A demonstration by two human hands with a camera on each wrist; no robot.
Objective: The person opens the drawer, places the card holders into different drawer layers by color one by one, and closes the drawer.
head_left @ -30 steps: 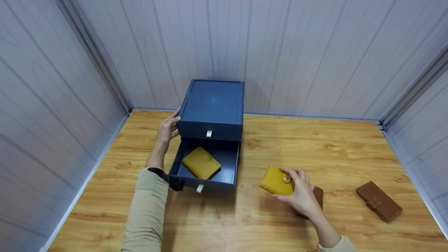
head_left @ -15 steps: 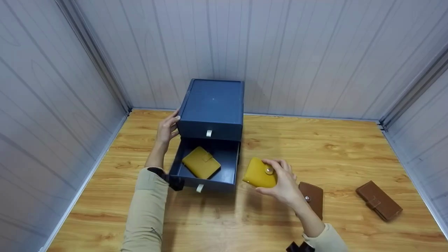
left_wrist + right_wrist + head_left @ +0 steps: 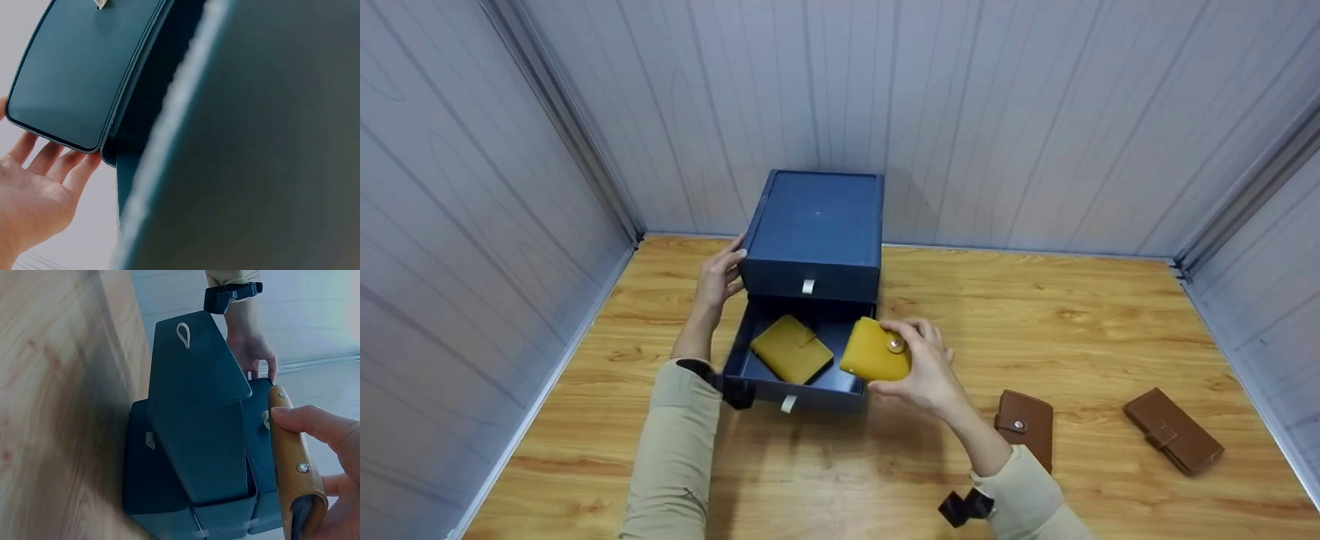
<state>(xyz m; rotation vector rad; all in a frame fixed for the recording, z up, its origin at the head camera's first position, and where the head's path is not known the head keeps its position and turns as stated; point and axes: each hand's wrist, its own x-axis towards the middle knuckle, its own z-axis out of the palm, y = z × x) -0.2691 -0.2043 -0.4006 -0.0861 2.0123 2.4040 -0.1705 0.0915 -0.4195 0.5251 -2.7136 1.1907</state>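
My right hand (image 3: 926, 371) pinches a yellow snap wallet (image 3: 871, 351) between thumb and fingers, above the right side of a pulled-out drawer (image 3: 826, 400). In the right wrist view, the held wallet (image 3: 291, 450) is seen edge-on, thumb on its spine. A second yellow wallet (image 3: 791, 351) lies in the drawer, its strap fastened. The drawer belongs to a dark blue drawer unit (image 3: 817, 217). My left hand (image 3: 715, 279) rests against the unit's left side, near its upper front corner. In the left wrist view, that hand's fingers (image 3: 73, 169) extend straight against the side.
Two brown wallets lie on the wooden table (image 3: 1080, 315) to the right: a snap wallet (image 3: 1033, 431) and a longer strap wallet (image 3: 1174, 431). Pale panel walls (image 3: 997, 135) enclose the back and sides. A lower drawer (image 3: 149, 472) of the unit shows closed in the right wrist view.
My right hand has carried the yellow snap wallet leftward and slightly up to the drawer, uncovering the brown snap wallet. My left hand has stayed in place.
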